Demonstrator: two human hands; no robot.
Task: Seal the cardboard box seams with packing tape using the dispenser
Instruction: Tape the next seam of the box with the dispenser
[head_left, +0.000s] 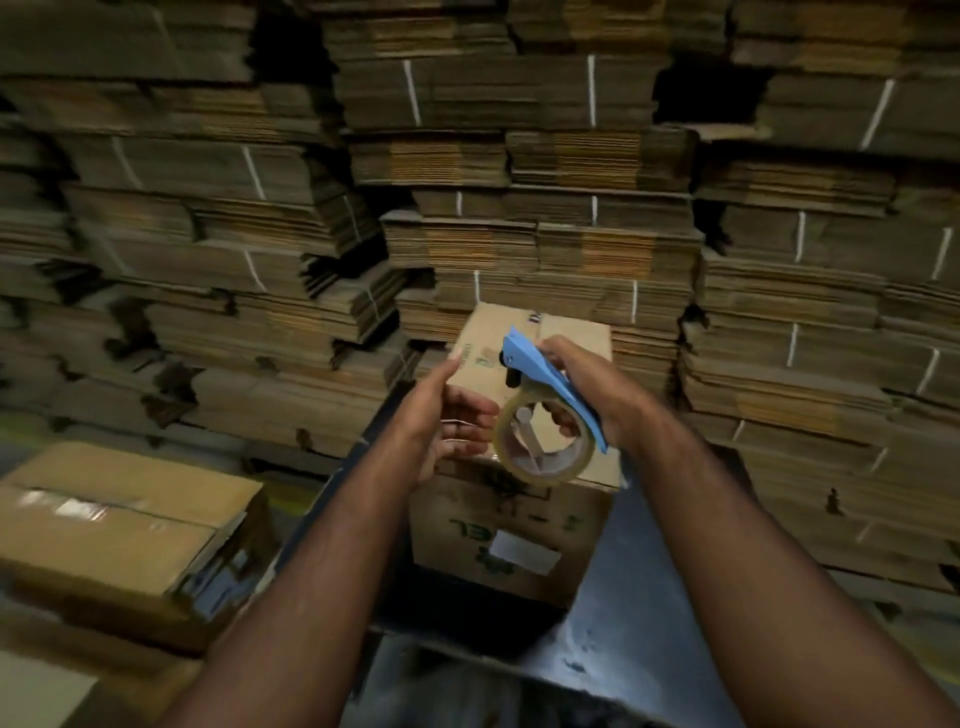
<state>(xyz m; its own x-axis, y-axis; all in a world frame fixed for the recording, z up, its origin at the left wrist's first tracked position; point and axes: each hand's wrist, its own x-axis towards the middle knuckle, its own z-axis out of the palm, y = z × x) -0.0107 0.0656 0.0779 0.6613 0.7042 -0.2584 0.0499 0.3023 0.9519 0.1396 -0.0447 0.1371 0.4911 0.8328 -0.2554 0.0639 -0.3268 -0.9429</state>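
Both my forearms reach forward over a dark table (649, 597). My right hand (587, 395) is clenched around a blue tape dispenser (545, 374), fingers wrapped over its frame, holding it up in the air above the cardboard box (519, 519). A roll of clear tape (543, 441) sits on the dispenser, hanging at the low end toward me, the blue nose pointing up and away. My left hand (447, 415) is released, palm facing right, fingers spread loosely, just beside the roll; I cannot tell if the fingertips touch the tape. The box stands on the table right under both hands, flaps shut on top, green print on its near side with a white label. To the left, lower down, another closed box (119, 519) lies with shiny tape along its top seam. Behind everything, stacks of flattened cardboard (519, 182) bundled with white string fill the whole background, blurred.
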